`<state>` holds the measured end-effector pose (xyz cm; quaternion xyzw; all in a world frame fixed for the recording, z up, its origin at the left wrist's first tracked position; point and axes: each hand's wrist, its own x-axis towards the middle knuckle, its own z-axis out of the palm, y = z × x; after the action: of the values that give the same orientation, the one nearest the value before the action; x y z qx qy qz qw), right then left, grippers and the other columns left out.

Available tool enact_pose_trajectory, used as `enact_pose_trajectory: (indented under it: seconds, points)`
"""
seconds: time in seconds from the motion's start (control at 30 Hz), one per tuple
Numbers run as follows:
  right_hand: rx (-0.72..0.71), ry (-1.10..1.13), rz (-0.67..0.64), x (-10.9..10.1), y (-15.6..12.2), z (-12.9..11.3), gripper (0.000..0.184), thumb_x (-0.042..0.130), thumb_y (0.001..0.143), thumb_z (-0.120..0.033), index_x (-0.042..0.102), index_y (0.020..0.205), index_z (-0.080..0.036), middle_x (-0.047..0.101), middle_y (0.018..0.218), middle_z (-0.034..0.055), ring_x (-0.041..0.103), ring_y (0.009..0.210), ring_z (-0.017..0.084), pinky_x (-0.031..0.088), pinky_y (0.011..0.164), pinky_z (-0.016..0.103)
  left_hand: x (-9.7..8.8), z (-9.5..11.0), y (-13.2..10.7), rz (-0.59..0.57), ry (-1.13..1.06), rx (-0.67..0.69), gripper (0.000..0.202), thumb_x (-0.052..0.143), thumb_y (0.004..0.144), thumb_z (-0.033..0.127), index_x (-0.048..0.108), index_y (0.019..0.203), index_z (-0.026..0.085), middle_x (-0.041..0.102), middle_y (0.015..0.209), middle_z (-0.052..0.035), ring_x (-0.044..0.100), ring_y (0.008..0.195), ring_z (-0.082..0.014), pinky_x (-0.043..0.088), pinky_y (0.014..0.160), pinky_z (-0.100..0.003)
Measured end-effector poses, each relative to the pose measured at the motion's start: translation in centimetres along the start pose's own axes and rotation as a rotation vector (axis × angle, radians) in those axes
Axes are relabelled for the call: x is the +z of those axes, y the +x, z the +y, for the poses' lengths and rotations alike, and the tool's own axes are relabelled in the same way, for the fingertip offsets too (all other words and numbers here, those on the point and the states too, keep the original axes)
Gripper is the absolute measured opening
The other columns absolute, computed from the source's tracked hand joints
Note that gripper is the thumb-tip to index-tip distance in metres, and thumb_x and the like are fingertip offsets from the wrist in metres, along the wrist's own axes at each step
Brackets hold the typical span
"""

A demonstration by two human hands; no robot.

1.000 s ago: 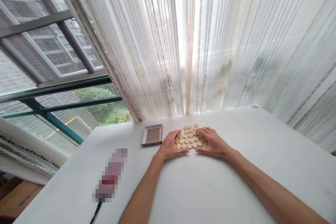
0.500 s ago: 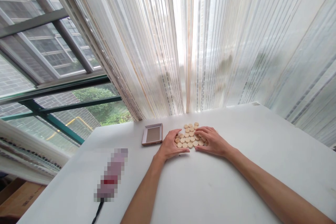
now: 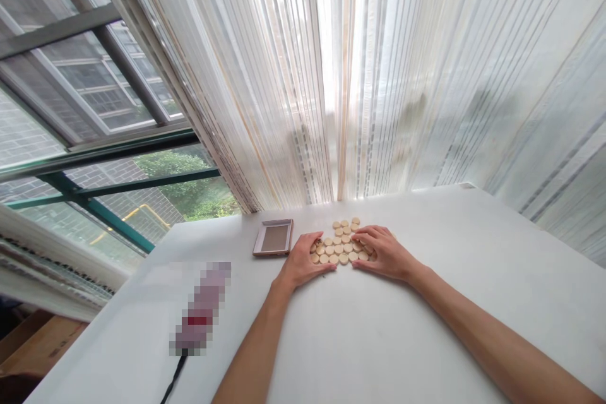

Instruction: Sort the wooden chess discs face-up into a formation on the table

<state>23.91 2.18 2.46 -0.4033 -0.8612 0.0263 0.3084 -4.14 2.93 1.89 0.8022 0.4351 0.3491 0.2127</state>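
Note:
Many pale round wooden game pieces [image 3: 338, 249] lie flat in a tight cluster on the white table, mostly with blank faces up. One marked piece [image 3: 319, 242] shows a dark sign beside my left fingertips. My left hand [image 3: 304, 260] curves around the cluster's left side, thumb along the near edge and fingers at the far edge. From the right, my right hand [image 3: 383, 252] cups the pieces in the same way, covering some of them. Both hands have thumb and fingers spread apart, and neither lifts a piece.
An open shallow box [image 3: 273, 238] stands just left of my left hand. Further left lies a blurred-out long object [image 3: 201, 312] with a black cord [image 3: 174, 379]. Striped curtains [image 3: 341, 76] hang behind the white table [image 3: 379, 341], beside a window at left.
My left hand has shifted slightly left, and more pieces show beside it, including the marked one. My right hand stays nearly in place. The view has tilted slightly.

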Motion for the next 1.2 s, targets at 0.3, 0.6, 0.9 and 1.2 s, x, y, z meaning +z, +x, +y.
enact_pose_trajectory:
  seconds: [0.3, 0.6, 0.9, 1.2]
  points:
    - [0.003, 0.018, -0.001, 0.2, 0.0, 0.4, 0.054, 0.071, 0.079, -0.055, 0.062, 0.122, -0.024, 0.068, 0.121, 0.0106, 0.059, 0.116, 0.031, 0.044, 0.100, 0.047, 0.2, -0.1, -0.1, -0.021, -0.041, -0.022, 0.088, 0.088, 0.059, 0.052, 0.053, 0.135, 0.026, 0.060, 0.121, -0.0089, 0.061, 0.111, -0.0264, 0.051, 0.101, -0.044]
    - [0.029, 0.029, 0.014, 0.0, -0.1, 0.5, 0.049, 0.064, 0.085, -0.055, 0.062, 0.124, -0.026, 0.067, 0.122, 0.0110, 0.059, 0.116, 0.031, 0.044, 0.099, 0.047, 0.0, 0.2, 0.2, 0.045, 0.084, 0.045, 0.066, 0.078, 0.074, 0.049, 0.055, 0.130, 0.024, 0.059, 0.123, -0.0095, 0.058, 0.113, -0.0275, 0.050, 0.100, -0.045]
    - [0.287, 0.017, 0.129, -0.8, -2.2, 2.9, 0.036, 0.038, 0.100, -0.043, 0.063, 0.118, -0.024, 0.068, 0.118, 0.0093, 0.060, 0.114, 0.029, 0.047, 0.097, 0.048, 0.5, -0.3, 0.1, 0.160, 0.140, 0.092, 0.027, 0.045, 0.093, 0.017, 0.058, 0.117, 0.020, 0.062, 0.117, -0.0085, 0.058, 0.113, -0.0231, 0.047, 0.102, -0.043]
    - [0.166, -0.041, -0.052, -1.5, -3.8, 3.0, 0.070, 0.067, 0.078, -0.063, 0.053, 0.137, -0.029, 0.056, 0.141, 0.0109, 0.047, 0.133, 0.036, 0.042, 0.106, 0.055, 0.1, 0.7, -1.9, 0.079, 0.116, 0.064, 0.055, 0.076, 0.078, 0.037, 0.054, 0.127, 0.023, 0.058, 0.130, -0.0090, 0.054, 0.122, -0.0263, 0.044, 0.107, -0.046]
